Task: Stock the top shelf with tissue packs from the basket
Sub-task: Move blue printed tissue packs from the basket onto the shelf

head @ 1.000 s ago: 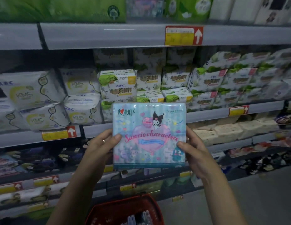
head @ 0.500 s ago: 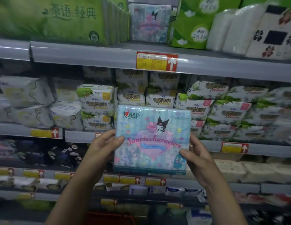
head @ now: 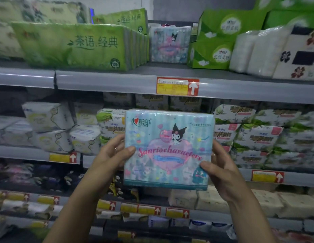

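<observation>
Just below the top shelf (head: 117, 79), fingers (head: 130, 149) of the left hand (head: 110, 155) and right hand (head: 221, 172) grip the tissue pack (head: 168, 149) by its sides, upright, facing us; above, a matching pack (head: 170, 44) stands between green packs (head: 74, 44).

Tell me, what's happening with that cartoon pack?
A person holds a blue Sanrio characters tissue pack upright, left hand and right hand gripping its sides. It is below the top shelf, not yet on it, where a matching pack stands between green tissue packs.
</observation>
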A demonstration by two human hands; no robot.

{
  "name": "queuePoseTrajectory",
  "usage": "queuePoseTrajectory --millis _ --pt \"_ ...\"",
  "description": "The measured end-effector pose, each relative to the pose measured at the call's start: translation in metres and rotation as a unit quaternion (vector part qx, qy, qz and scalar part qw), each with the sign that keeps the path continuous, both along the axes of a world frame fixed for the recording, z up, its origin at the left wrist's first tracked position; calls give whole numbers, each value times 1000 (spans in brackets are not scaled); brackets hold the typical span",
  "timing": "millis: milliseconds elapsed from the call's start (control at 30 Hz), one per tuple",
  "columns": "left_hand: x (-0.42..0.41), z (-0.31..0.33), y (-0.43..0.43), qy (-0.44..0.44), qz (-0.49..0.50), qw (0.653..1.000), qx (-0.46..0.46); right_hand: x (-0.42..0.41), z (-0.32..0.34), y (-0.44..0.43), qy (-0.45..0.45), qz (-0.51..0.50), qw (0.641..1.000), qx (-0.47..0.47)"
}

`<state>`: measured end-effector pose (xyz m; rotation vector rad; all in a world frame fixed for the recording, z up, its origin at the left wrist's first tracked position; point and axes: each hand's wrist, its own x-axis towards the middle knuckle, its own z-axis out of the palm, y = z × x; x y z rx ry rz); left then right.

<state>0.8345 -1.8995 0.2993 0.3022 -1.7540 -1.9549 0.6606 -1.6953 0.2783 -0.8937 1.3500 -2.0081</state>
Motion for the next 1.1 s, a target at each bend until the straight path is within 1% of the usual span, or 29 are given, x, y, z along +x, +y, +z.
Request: queuePoseTrajectory --millis 133,433,567,700,867,1033,1100 --pt "-2 18 -11 23 -6 999 -46 0 15 -5 21 -5 999 -26" --pt "-11 60 -26 99 -27 991 -91 3 59 -11 74 -22 994 -83" --pt "-13 80 -30 120 -32 988 -92 8 80 -17 93 -34 989 -112" --pt "-13 99 -41 101 -43 987 -115 10 97 -28 102 -51 988 -106" --pt "-7 136 -63 71 -87 976 -185 10 115 -37 92 -51 988 -111" --pt "-12 182 -82 97 -109 959 -242 7 137 -44 79 -65 985 -140" --pt "-16 197 -84 106 -113 956 -248 5 147 -49 86 -71 982 -151"
